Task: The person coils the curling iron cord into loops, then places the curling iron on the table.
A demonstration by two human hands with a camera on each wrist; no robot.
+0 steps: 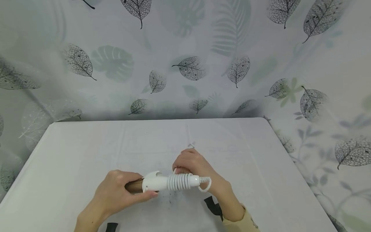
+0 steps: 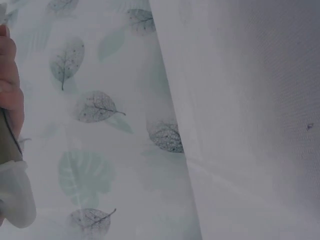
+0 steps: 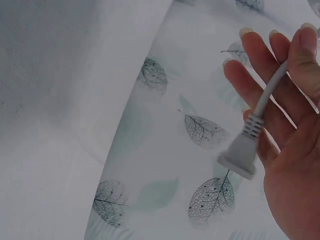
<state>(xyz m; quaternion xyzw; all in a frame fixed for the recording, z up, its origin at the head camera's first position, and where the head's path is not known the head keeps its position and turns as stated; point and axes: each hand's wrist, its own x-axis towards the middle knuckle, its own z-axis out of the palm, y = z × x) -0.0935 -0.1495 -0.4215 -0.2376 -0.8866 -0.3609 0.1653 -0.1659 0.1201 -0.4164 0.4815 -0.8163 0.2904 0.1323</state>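
Observation:
A white curling iron with a brown barrel lies level above the table, its power cord wound in several turns round the handle. My left hand grips it by the barrel, thumb along the near side. In the left wrist view only some fingers and part of the curling iron show at the left edge. My right hand, behind the wound handle, pinches the power cord between thumb and fingers. The cord's white plug hangs free below those fingers.
A white-covered table lies under both hands. Leaf-printed cloth hangs behind it and at the sides. Black strap pieces show by the right wrist and near the left forearm.

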